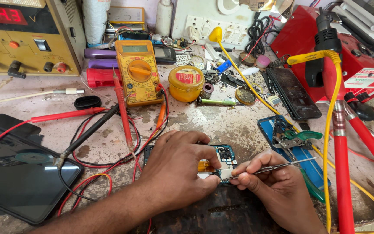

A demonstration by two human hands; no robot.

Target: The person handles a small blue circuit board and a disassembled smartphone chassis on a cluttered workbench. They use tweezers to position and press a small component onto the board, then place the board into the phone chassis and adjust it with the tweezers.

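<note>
The left hand (176, 169) lies over an opened phone (225, 161) at the near edge of the worktop (221, 121), fingers curled down and pinning it, thumb and forefinger close together at the exposed board. The right hand (278, 190) pinches tweezers (273, 168) shut between thumb and fingers, their tip touching the board beside the left thumb. A dark tablet (20, 177) lies to the left, and a blue phone frame (299, 156) with green cutters (297, 138) to the right. Farther back stand a yellow multimeter (139, 71) with red and black leads, a round yellow tin (186, 82) and a power supply (24, 37).
</note>
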